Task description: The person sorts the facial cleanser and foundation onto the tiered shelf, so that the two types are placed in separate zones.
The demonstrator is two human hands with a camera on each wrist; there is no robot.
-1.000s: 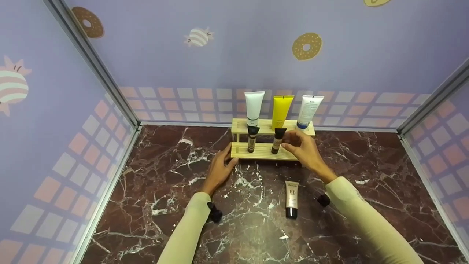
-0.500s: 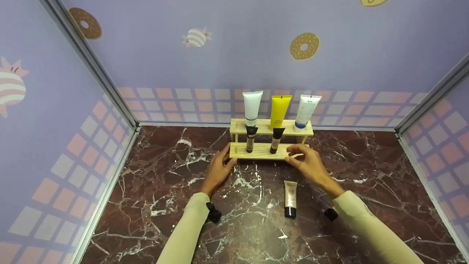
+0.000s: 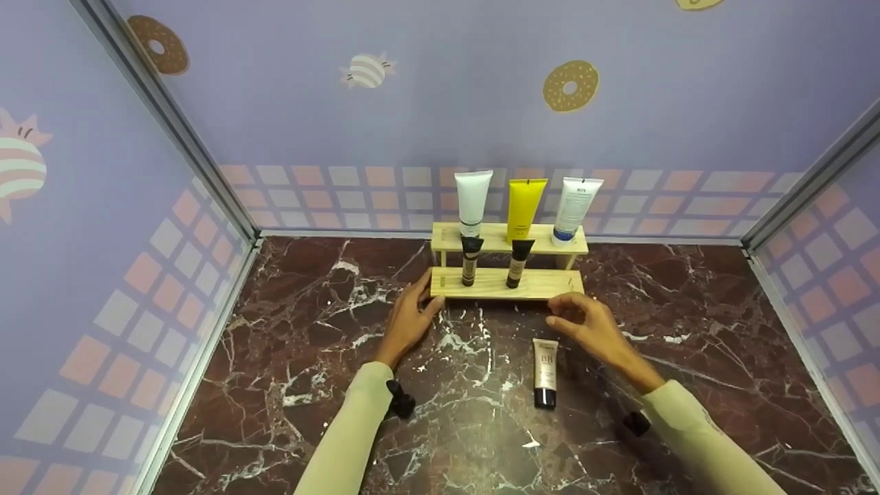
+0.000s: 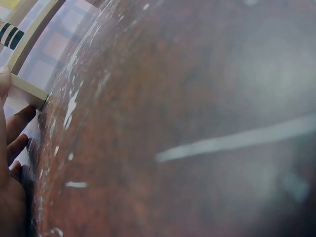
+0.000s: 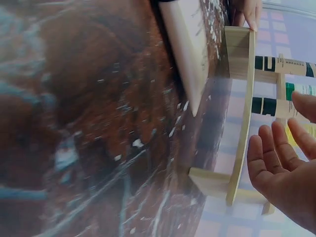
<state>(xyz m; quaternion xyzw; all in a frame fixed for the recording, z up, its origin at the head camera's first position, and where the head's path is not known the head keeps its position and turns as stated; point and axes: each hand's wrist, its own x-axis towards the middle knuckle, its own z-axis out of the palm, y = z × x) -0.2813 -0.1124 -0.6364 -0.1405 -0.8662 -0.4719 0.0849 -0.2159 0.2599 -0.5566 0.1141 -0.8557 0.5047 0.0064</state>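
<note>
Wooden rack (image 3: 509,283) at back of desk (image 3: 309,357): three tubes in upper tier, two dark tubes in lower. Left hand (image 3: 407,321), fingers straight, touches rack's left end. Right hand (image 3: 590,326) loose, empty, just before rack's right end. BB tube (image 3: 546,371) lies before rack, near right hand.

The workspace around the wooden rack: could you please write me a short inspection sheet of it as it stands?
Surface: dark red marble top with white veins.
Job's things: two-tier wooden rack; white tube, yellow tube and white-blue tube on the upper tier; two slim dark tubes on the lower tier; beige BB tube lying flat before the rack.
Clutter: nothing seen.
Hands: left hand touches the rack's lower left end; right hand is relaxed, holds nothing, apart from the rack.
Cables: nothing seen.
Surroundings: lilac walls with doughnut prints and a checked band.
</note>
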